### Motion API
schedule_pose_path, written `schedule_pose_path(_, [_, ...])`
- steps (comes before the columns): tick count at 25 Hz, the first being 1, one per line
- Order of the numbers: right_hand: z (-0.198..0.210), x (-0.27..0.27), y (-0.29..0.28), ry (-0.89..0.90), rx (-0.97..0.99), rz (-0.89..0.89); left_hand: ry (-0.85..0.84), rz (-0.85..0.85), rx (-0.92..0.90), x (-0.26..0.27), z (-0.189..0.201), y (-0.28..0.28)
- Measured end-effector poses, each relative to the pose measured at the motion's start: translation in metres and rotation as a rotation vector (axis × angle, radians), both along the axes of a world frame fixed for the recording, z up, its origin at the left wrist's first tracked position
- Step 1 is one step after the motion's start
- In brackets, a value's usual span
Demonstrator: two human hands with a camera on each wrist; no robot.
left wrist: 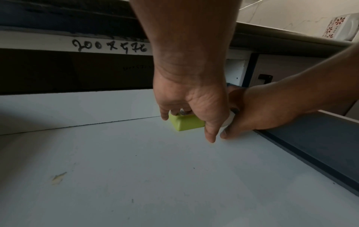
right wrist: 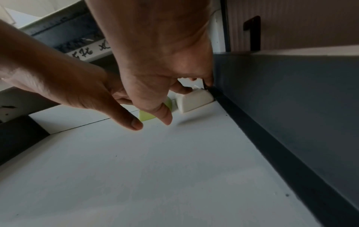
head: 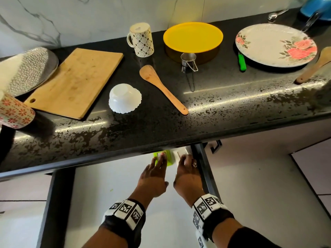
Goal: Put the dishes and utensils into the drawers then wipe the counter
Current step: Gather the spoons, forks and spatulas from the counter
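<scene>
A white-floored drawer (head: 116, 185) stands pulled out under the black counter (head: 179, 126). Both hands reach into its back right corner. My left hand (head: 157, 169) has its fingers curled over the top of a small green box (left wrist: 186, 124), thumb hanging free. My right hand (head: 186, 167) holds a small white box (right wrist: 194, 101) by its top, against the drawer's dark right wall (right wrist: 291, 107). The two boxes stand side by side. On the counter lie a cutting board (head: 73, 83), an upturned white bowl (head: 124, 98), a wooden spatula (head: 161, 88) and a patterned mug (head: 141, 39).
Further right on the counter are a yellow plate (head: 192, 36), a steel cup (head: 188, 59), a green-handled utensil (head: 242, 62), a floral plate (head: 275, 44) and another wooden spatula (head: 315, 67). A grey plate (head: 30, 68) and a red-flowered cup (head: 14, 111) sit left.
</scene>
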State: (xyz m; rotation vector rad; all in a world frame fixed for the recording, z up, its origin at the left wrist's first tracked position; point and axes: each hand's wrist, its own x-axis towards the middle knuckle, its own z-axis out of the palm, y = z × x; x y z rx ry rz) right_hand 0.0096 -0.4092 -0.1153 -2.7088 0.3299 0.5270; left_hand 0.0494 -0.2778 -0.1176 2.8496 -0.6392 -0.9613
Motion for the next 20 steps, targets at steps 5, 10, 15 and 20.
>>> schedule_pose_path(5, [-0.007, -0.001, 0.003, 0.137, -0.011, 0.108, -0.013, -0.061, 0.026, 0.002, 0.001, 0.015])
schedule_pose_path(10, [0.0, 0.008, 0.009, 0.153, 0.022, 0.031, -0.021, -0.091, 0.06, 0.001, 0.009, 0.021])
schedule_pose_path(15, [0.003, 0.024, 0.014, 0.188, 0.022, 0.006, -0.029, -0.11, 0.094, 0.007, 0.009, 0.014])
schedule_pose_path(20, [-0.002, 0.019, 0.013, 0.181, 0.004, 0.009, -0.057, -0.125, 0.048, 0.015, 0.004, 0.018])
